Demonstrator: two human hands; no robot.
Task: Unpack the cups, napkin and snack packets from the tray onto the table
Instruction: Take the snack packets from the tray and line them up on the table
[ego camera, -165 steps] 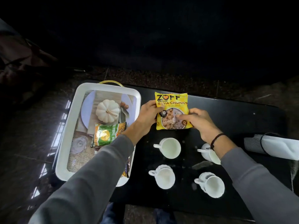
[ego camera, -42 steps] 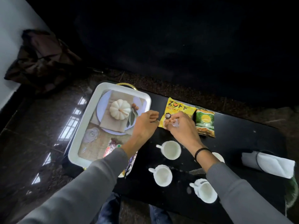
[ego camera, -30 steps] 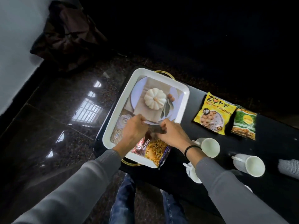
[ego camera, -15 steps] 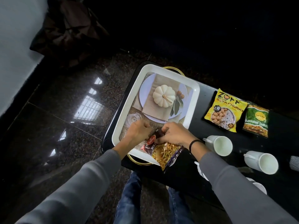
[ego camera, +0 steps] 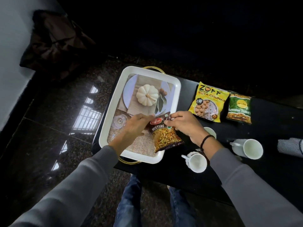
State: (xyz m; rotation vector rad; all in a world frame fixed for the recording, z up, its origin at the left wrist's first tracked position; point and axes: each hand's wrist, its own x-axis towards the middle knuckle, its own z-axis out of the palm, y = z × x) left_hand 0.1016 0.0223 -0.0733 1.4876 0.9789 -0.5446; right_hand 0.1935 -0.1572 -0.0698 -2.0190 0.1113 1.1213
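A dark mixture snack packet (ego camera: 164,134) hangs lifted over the right part of the white tray (ego camera: 105,128). My left hand (ego camera: 134,126) pinches its top left corner and my right hand (ego camera: 185,126) pinches its top right edge. On the black table (ego camera: 270,174) lie a yellow soya chunks packet (ego camera: 208,102) and a green packet (ego camera: 239,107) side by side. White cups (ego camera: 196,162) (ego camera: 250,149) stand on the table; another cup (ego camera: 210,131) is partly hidden behind my right wrist. A rolled napkin (ego camera: 290,147) shows at the right edge.
The tray's floor bears a printed picture of a pumpkin on a plate and a glass. It has gold handles (ego camera: 154,69) at both ends. A dark bag (ego camera: 54,45) lies on the glossy floor at the far left. My knees are below the table's near edge.
Both hands went from the table's packets back to the tray and took hold of the mixture packet. It now hangs higher, its top lifted off the tray floor.
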